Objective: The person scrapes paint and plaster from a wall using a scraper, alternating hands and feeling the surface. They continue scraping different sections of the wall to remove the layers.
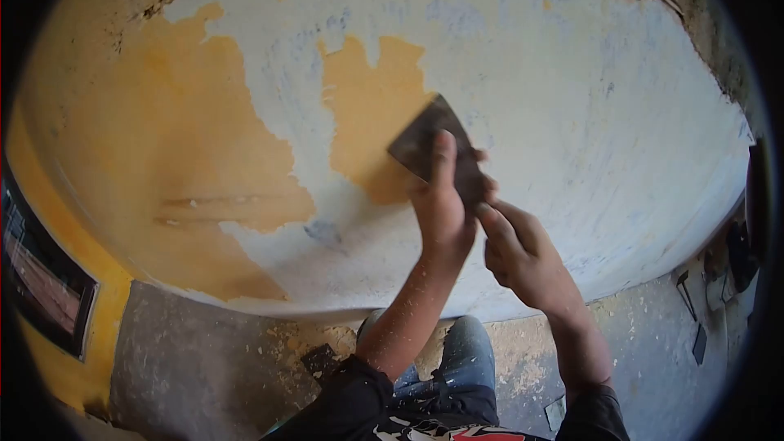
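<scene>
A dark, wide-bladed scraper (415, 140) is held up in front of the wall (563, 139), its edge overlapping the right side of a yellow paint patch (359, 106). My left hand (447, 216) grips the blade, thumb laid along its near face and fingertips showing at its right side. Lower and to the right, my right hand (523, 253) is closed round the handle end, most of which the fingers hide. Pale flecks dot my left forearm.
A larger yellow paint area (188, 131) covers the wall's left part. Paint chips litter the grey floor (196, 351) near my legs. A dark-framed window (49, 261) is at far left, and a long-handled tool (694, 318) leans at right.
</scene>
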{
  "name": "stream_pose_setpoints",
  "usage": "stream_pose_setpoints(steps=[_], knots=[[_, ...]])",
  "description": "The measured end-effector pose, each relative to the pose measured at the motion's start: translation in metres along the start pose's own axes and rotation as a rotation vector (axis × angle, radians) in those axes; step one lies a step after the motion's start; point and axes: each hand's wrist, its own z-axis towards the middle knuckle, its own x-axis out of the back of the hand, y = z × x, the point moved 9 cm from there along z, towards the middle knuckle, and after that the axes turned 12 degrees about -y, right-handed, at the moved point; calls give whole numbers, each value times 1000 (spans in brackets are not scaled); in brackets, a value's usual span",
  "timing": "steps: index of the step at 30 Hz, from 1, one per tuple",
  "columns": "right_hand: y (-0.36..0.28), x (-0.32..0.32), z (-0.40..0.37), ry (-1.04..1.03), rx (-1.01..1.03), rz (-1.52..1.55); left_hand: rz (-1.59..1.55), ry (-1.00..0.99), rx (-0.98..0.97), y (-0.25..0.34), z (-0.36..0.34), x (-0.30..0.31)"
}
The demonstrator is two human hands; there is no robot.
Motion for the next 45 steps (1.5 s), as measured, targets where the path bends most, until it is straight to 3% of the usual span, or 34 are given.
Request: stream_pose_setpoints(steps=[3, 5, 8, 11, 15, 18, 20, 24, 26, 33, 35, 40, 42, 45], knots=[[-21, 1, 4, -21, 114, -63, -68, -24, -47, 14, 5, -11], [-3, -7, -12, -16, 56, -27, -2, -53, 44, 1, -8, 0], [33, -31, -10, -84, -3, 263, 158, 44, 64, 6, -24, 19], [63, -75, -7, -126, 93, 361, 165, 31, 102, 27, -51, 53], [128, -155, -17, -350, -18, 667, 277, 8, 245, 25, -111, 125], [200, -181, -17, -202, 16, 572, 159, 106, 358, 9, -147, 187], [217, -207, -22, -314, -72, 899, 204, 125, 416, 7, -158, 197], [190, -206, -13, -373, -29, 985, 369, 205, 445, 0, -144, 181], [188, -192, -9, -346, -16, 1045, 472, 178, 319, 7, -120, 163], [162, -162, 19, -273, 52, 1096, 553, 173, 154, 17, -67, 144], [164, -157, 24, -171, 64, 944, 565, 185, 136, 18, -68, 149], [169, -170, 27, -150, -47, 926, 583, 272, 143, 27, -68, 152], [156, -164, 28, -65, 53, 830, 563, 291, 171, 28, -68, 152], [157, -151, 26, -105, -15, 802, 595, 272, 123, 24, -67, 152]])
